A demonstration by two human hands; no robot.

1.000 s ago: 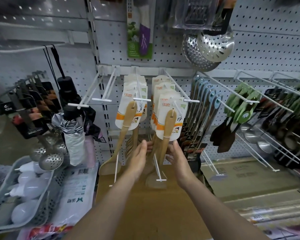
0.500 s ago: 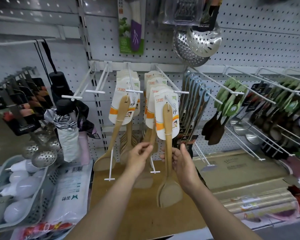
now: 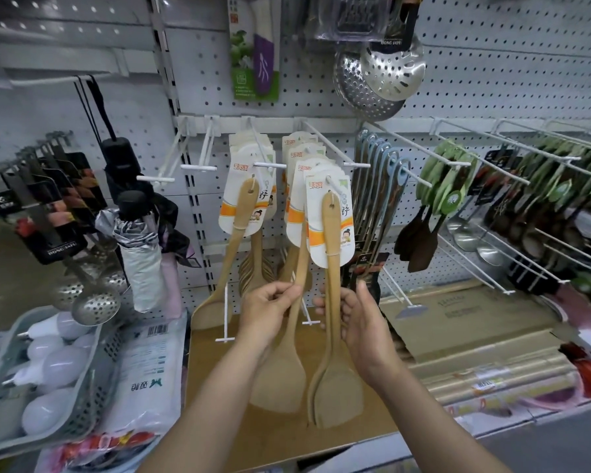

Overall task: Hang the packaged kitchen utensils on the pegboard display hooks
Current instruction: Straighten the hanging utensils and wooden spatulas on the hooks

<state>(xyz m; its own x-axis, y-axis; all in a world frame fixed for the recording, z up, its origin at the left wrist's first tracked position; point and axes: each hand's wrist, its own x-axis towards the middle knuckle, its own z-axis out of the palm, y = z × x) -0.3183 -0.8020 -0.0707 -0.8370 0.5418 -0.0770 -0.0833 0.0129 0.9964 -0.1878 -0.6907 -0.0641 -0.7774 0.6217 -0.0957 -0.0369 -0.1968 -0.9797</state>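
A: What did we have on the far left?

B: A grey basket (image 3: pixel 0 397) of white bulbs (image 3: pixel 58 367), and above it perforated steel skimmers (image 3: pixel 94 303) hanging beside folded umbrellas (image 3: pixel 140 247).

A: And moving toward the middle?

B: We saw two bare white hooks (image 3: pixel 198 167) on the pegboard (image 3: pixel 492 73), then a hook loaded with carded wooden spatulas (image 3: pixel 243 213), the front one swinging out to the left.

A: Where was our left hand (image 3: pixel 265 314)?

B: Below that, fingers pinched narrowly round the handle of a wooden spatula (image 3: pixel 289 339) whose card hung on the next hook (image 3: pixel 338 157) to the right.

A: And our right hand (image 3: pixel 359 319)?

B: Just beside it, fingers curled around the handles of the front spatulas (image 3: pixel 331 302) on that same hook, thumb raised. Their blades dangled over the brown shelf (image 3: pixel 219 421).

A: Further right?

B: Blue-handled utensils (image 3: pixel 386 186), green-handled dark spatulas (image 3: pixel 434 206), then steel ladles (image 3: pixel 468 237) on long hooks. Above hung two big strainers (image 3: pixel 382 73).
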